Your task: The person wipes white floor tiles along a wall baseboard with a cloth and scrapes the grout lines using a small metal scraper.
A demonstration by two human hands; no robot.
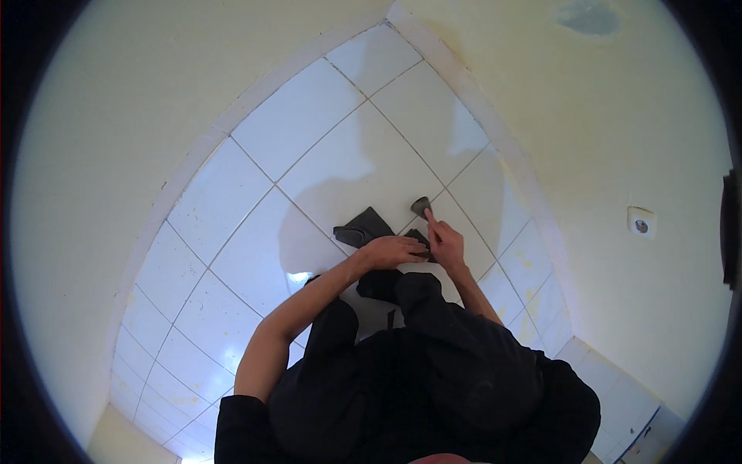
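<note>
My right hand (447,243) is closed around a small scraper with a flared dark blade (420,206), its index finger stretched along the tool toward the blade. The blade is over the white floor tiles, near a grout line. Left of it, my left hand (396,251) lies with its fingers extended to the right, across a dark grey, folded, cloth-like piece (368,224). One corner of that piece is folded over. A further dark part (418,237) shows beyond the left fingertips; I cannot tell whether it belongs to the same piece.
White tiles (332,147) cover the floor, with yellowish specks at the lower left and right. Pale walls (154,85) meet in a corner ahead. A wall socket (641,223) is on the right. My dark-clothed knees (425,290) are close below my hands.
</note>
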